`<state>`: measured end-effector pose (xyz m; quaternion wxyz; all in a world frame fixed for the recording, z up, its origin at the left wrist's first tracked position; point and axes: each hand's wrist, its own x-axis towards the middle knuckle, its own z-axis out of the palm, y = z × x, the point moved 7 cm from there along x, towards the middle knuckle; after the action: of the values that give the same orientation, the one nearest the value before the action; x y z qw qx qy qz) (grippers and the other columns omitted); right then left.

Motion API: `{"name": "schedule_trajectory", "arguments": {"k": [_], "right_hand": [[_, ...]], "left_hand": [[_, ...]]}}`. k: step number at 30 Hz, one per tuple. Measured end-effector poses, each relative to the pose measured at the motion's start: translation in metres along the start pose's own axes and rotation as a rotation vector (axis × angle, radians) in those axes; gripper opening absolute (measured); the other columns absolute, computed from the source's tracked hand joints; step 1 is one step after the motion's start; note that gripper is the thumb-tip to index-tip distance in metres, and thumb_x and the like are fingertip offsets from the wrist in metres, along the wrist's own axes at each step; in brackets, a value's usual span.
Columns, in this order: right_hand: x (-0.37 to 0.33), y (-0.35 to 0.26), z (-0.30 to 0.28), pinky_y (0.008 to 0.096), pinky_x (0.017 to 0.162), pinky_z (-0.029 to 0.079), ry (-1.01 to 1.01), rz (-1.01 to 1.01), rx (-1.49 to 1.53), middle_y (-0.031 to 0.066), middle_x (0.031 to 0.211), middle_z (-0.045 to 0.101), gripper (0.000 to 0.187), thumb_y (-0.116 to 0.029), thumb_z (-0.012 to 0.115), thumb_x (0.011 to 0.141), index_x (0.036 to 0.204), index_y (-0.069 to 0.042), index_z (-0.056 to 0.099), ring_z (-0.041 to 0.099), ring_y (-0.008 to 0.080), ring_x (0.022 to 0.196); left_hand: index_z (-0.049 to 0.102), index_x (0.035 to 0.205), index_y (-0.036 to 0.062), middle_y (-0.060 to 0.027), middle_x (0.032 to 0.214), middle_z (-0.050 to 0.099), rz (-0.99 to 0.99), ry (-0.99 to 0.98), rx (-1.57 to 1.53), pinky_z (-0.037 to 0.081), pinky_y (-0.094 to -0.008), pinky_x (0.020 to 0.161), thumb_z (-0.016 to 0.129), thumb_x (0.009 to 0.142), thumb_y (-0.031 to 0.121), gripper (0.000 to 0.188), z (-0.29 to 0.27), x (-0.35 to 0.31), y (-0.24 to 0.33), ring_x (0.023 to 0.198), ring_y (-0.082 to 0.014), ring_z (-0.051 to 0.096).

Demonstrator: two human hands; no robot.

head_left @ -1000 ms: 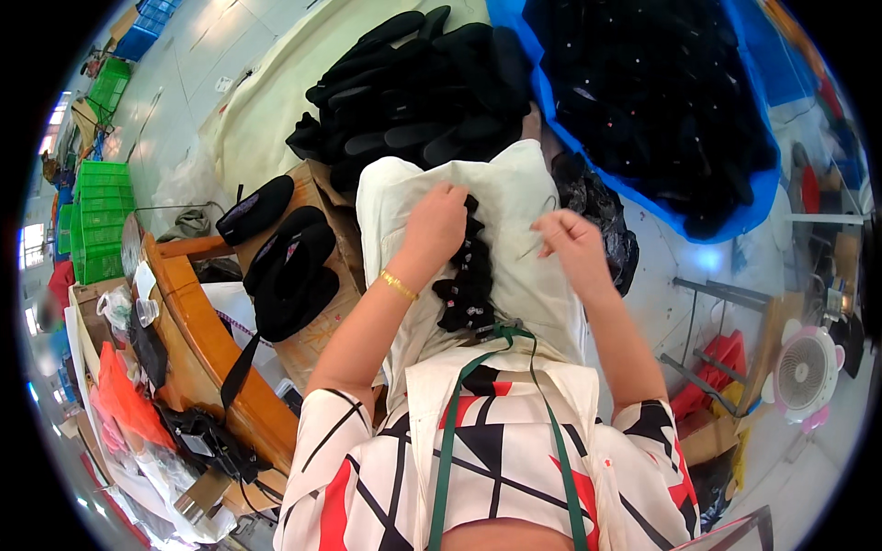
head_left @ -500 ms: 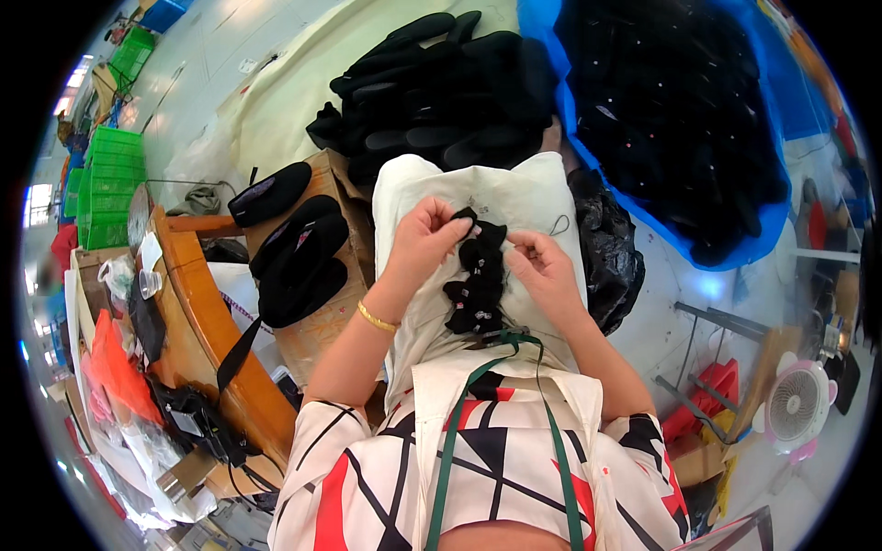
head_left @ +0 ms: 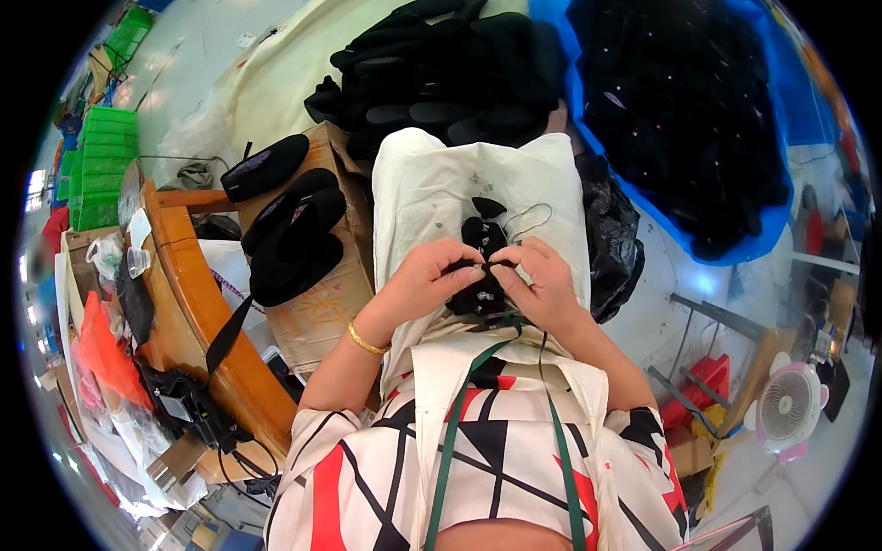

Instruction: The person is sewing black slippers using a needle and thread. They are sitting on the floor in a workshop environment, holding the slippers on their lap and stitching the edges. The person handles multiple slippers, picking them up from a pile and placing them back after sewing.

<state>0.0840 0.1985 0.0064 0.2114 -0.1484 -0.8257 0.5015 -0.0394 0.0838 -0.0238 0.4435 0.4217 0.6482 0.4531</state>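
My left hand (head_left: 424,277) and my right hand (head_left: 544,285) meet over my lap, thumbs and forefingers pinched on a small black fabric piece (head_left: 484,264). It looks like a bow, but my fingertips partly cover it. Under and around it, several similar black pieces with small pale spots (head_left: 478,298) lie bunched on the cream apron (head_left: 404,184). Beyond them, one small black piece (head_left: 489,208) rests by itself. A thin dark cord loop (head_left: 533,217) lies to its right on the apron.
Black shoes (head_left: 299,239) sit on a cardboard box (head_left: 317,321) at left, beside a wooden frame (head_left: 197,294). A heap of black shoes (head_left: 441,83) lies ahead. At right are a blue-lined bag (head_left: 776,234) of black pieces, a black plastic bag (head_left: 614,248) and a fan (head_left: 788,409).
Both hands have come nearer my body and closer together, now pinching a black piece lower in the bunch. One black piece now lies apart at the far end.
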Motion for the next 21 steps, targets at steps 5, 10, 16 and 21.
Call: {"name": "schedule_trajectory", "arguments": {"k": [5, 10, 16, 21], "right_hand": [[-0.008, 0.019, -0.014, 0.0246, 0.074, 0.05, -0.001, 0.369, 0.301, 0.0034, 0.089, 0.066, 0.017, -0.008, 0.061, 0.097, 0.111, 0.0, 0.062, 0.063, 0.0106, 0.08], [-0.013, 0.019, -0.011, 0.022, 0.066, 0.048, -0.268, 0.391, 0.352, 0.001, 0.085, 0.064, 0.012, -0.006, 0.061, 0.097, 0.106, 0.001, 0.066, 0.059, 0.0064, 0.075], [-0.008, 0.001, -0.008, 0.0247, 0.063, 0.049, -0.397, 0.271, 0.146, 0.0067, 0.079, 0.067, 0.015, -0.003, 0.064, 0.09, 0.104, -0.004, 0.069, 0.06, 0.0123, 0.066], [-0.008, 0.0, -0.007, 0.0256, 0.064, 0.051, -0.43, 0.236, 0.145, 0.0085, 0.082, 0.07, 0.017, -0.002, 0.063, 0.089, 0.105, -0.003, 0.07, 0.064, 0.0147, 0.069]], "left_hand": [[0.069, 0.106, 0.0038, -0.0078, 0.092, 0.065, 0.122, 0.066, 0.109, 0.049, -0.0298, 0.073, 0.072, 0.087, 0.01, 0.02, -0.004, -0.008, 0.011, 0.082, -0.0208, 0.061], [0.072, 0.102, 0.0064, -0.0091, 0.096, 0.069, 0.305, 0.16, 0.224, 0.054, -0.033, 0.078, 0.079, 0.075, 0.004, 0.028, -0.005, -0.012, 0.028, 0.089, -0.0257, 0.065], [0.074, 0.097, 0.0067, -0.0076, 0.091, 0.07, 0.438, 0.143, 0.319, 0.054, -0.0339, 0.076, 0.082, 0.068, 0.005, 0.03, -0.004, -0.014, 0.044, 0.087, -0.026, 0.065], [0.075, 0.097, 0.0076, -0.0067, 0.091, 0.07, 0.462, 0.134, 0.348, 0.055, -0.0335, 0.077, 0.082, 0.068, 0.005, 0.03, -0.003, -0.016, 0.048, 0.087, -0.0258, 0.065]]}}
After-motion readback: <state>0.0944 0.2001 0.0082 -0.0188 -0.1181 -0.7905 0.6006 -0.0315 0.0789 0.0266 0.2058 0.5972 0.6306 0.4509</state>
